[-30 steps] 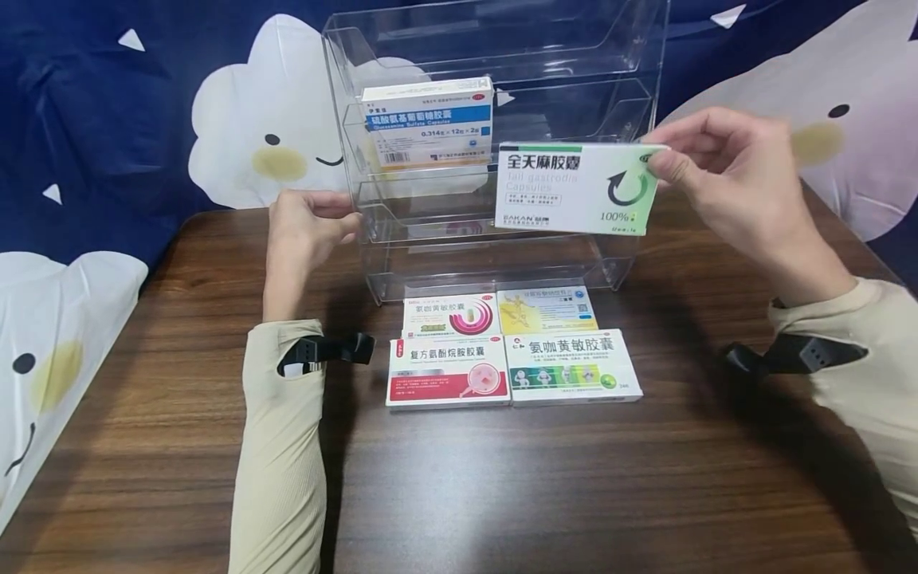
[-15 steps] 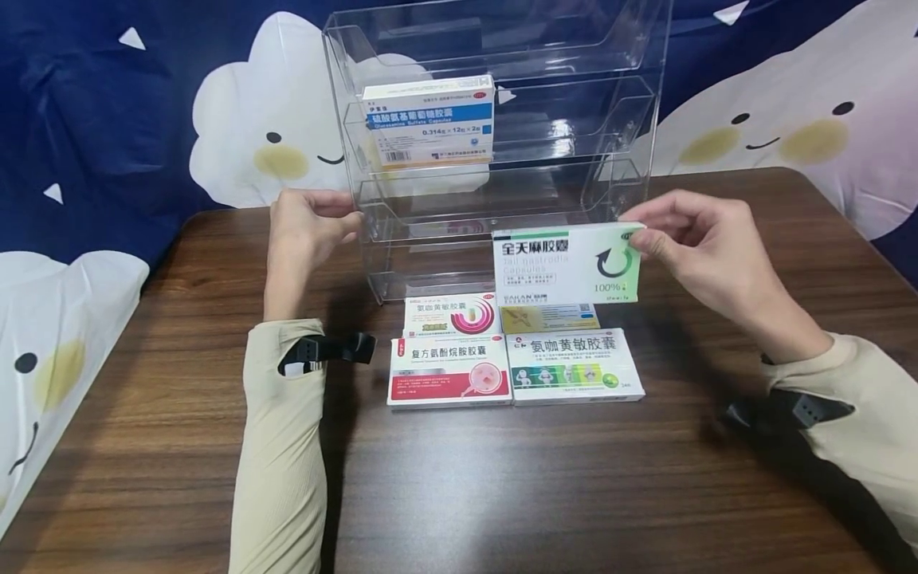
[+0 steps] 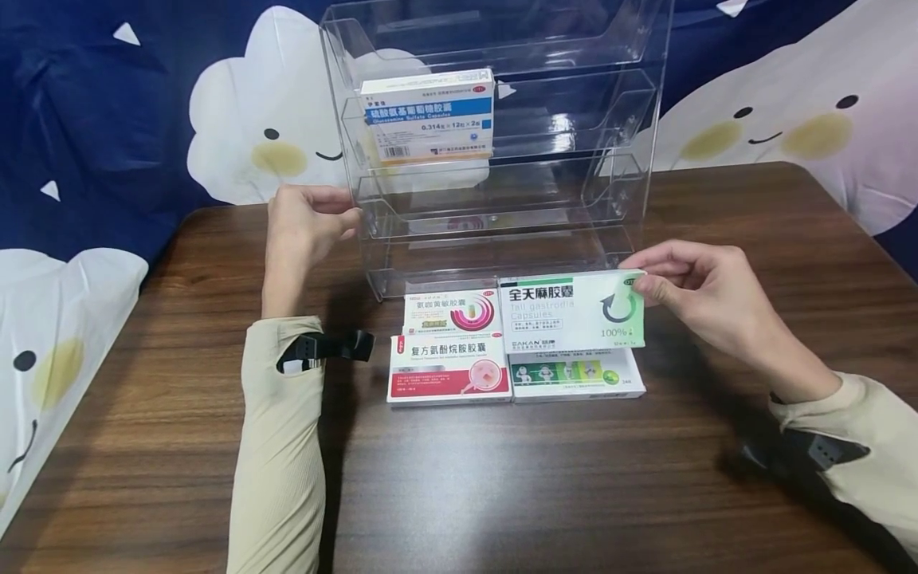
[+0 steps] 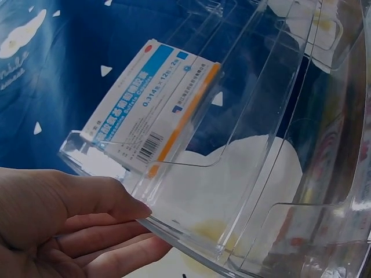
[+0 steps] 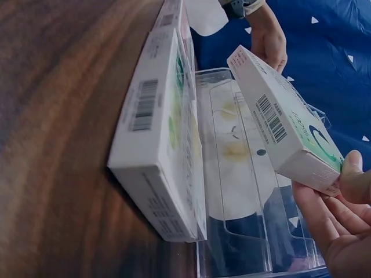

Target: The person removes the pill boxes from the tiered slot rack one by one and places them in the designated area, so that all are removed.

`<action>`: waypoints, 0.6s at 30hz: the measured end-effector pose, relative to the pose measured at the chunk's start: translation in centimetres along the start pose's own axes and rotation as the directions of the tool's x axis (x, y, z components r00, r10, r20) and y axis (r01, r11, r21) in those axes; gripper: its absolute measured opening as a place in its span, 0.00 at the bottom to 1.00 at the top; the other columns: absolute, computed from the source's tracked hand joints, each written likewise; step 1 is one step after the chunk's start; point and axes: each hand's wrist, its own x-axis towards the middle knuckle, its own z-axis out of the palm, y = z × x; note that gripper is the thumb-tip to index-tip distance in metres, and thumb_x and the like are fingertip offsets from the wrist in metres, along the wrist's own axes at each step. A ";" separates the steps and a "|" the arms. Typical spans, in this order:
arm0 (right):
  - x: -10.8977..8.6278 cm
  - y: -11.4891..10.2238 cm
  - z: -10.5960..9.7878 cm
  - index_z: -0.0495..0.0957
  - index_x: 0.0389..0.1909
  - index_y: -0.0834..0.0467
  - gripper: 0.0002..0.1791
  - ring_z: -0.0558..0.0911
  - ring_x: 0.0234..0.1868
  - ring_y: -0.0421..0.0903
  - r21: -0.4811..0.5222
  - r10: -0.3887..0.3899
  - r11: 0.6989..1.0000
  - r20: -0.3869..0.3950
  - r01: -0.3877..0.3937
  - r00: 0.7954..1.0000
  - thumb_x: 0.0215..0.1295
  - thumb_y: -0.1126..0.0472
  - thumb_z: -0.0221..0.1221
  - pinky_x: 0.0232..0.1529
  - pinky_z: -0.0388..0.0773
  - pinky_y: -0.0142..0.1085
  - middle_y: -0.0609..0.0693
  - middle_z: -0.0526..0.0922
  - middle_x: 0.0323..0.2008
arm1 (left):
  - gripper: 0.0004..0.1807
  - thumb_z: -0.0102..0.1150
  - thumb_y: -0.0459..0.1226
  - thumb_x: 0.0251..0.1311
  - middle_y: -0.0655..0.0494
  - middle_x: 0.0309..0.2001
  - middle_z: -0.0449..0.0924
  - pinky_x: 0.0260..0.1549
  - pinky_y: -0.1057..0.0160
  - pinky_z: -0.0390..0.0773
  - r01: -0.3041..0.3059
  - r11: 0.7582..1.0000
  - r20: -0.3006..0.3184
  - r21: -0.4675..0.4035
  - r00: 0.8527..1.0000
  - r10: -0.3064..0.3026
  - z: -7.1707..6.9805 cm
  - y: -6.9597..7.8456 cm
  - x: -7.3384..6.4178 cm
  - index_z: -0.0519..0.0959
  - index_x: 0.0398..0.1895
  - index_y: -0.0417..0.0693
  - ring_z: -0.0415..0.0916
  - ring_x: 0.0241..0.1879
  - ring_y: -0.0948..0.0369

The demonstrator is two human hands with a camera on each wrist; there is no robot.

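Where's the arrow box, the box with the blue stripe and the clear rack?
Arrow box (image 3: 572, 312): head view, front middle.
Box with the blue stripe (image 4: 155, 109): left wrist view, front middle.
Clear rack (image 3: 562, 123): head view, shiny plastic panel.

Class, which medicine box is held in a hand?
The green box with the curved arrow: the right hand pinches its corner, while no hand touches the other boxes.

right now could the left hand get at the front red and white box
Probably yes: nothing lies on the red and white box, though the left hand must first release the rack.
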 end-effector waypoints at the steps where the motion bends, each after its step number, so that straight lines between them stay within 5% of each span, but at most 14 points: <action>1: -0.2 0.1 0.1 0.81 0.41 0.68 0.09 0.84 0.27 0.35 0.012 0.000 1.000 0.009 0.000 1.000 0.60 0.75 0.61 0.28 0.82 0.23 0.38 0.86 0.28 | 0.17 0.66 0.35 0.56 0.45 0.51 0.82 0.32 0.76 0.82 0.000 1.000 0.001 -0.001 1.000 0.000 0.0 0.0 0.0 0.83 0.50 0.42 0.79 0.23 0.76; 7: -1.4 0.4 0.8 0.81 0.41 0.68 0.08 0.85 0.28 0.36 0.048 -0.003 0.999 0.057 0.000 0.998 0.61 0.75 0.60 0.29 0.83 0.25 0.40 0.87 0.30 | 0.18 0.68 0.33 0.55 0.39 0.48 0.82 0.32 0.73 0.84 -0.008 0.999 0.015 -0.044 1.000 0.009 -0.2 -0.1 0.0 0.82 0.50 0.38 0.79 0.21 0.75; 18: -3.5 1.0 1.6 0.80 0.43 0.68 0.08 0.85 0.30 0.38 -0.005 0.115 0.993 0.133 -0.116 0.984 0.63 0.72 0.60 0.29 0.85 0.31 0.42 0.87 0.32 | 0.18 0.67 0.32 0.55 0.40 0.49 0.82 0.35 0.69 0.84 -0.006 0.999 0.014 -0.054 1.000 0.007 -0.1 -0.1 0.0 0.82 0.50 0.38 0.80 0.23 0.73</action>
